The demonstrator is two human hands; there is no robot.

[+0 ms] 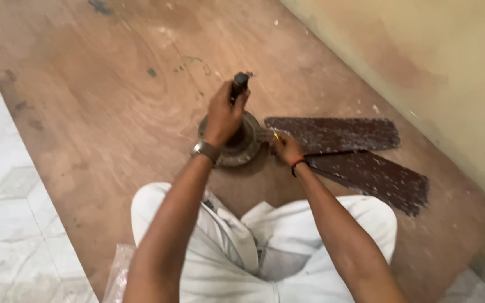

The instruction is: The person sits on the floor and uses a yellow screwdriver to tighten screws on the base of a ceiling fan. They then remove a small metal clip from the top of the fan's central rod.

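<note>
Nearest the camera are the person's bent knees in pale trousers (pixel 287 247), from which both forearms reach forward to a ceiling fan lying on a large brown plywood sheet (pixel 96 123) spread over the floor. The fan's two dusty dark blades (pixel 355 151) fan out to the right, one above the other, both attached at the round metal motor housing (pixel 237 151) in the middle of the sheet. The left hand (pixel 223 115) (a watch on its wrist) has its fingers clenched around the dark downrod (pixel 239 85) that stands up from the housing, steadying it. The right hand (pixel 287 150), with a red thread at the wrist, is closed on a small yellow-handled tool (pixel 276 134), probably a screwdriver though it is too small to be sure, set where the blades meet the housing.

Judging by this, the work at the blade mounts is in progress: two blades remain fixed, and whether any screws are out cannot be told.

The plywood is scuffed and paint-flecked; pale marble floor tiles (pixel 7 224) lie to the left, a yellowish stained wall (pixel 433 56) to the right.
</note>
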